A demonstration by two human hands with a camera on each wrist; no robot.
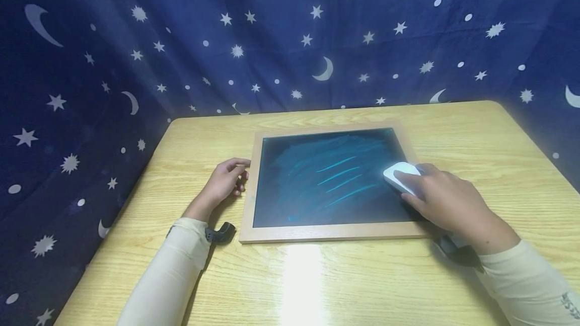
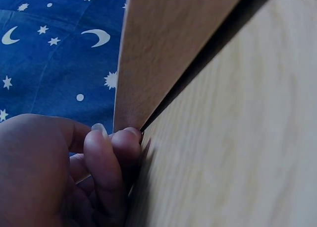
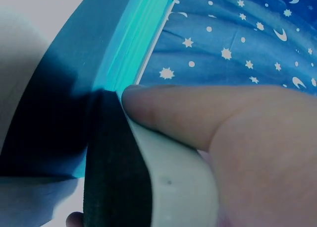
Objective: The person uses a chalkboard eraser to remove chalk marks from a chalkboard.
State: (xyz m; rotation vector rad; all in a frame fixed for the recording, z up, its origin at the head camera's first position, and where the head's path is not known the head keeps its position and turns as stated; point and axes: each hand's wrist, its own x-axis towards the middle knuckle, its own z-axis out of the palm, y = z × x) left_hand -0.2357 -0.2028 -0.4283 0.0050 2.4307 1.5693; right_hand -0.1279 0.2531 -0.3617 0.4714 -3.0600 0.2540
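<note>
Chalkboard (image 1: 290,180) in a wooden frame (image 1: 331,233) lies on the table (image 1: 204,140), four blue strokes (image 1: 344,183) across its smeared middle. I note the right hand (image 1: 448,197) with its grip closed about a white eraser (image 1: 399,166), dark pad toward the board, at the surface's right side; whether the pad touches, I cannot tell. Left hand (image 1: 224,180): grip relaxed, fingers loosely bent, just beside the frame's left edge.

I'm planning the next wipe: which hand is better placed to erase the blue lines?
Right hand, probably: it grips the white eraser at the right side of the board, near the blue lines. The left hand, opposite, holds no eraser.
</note>
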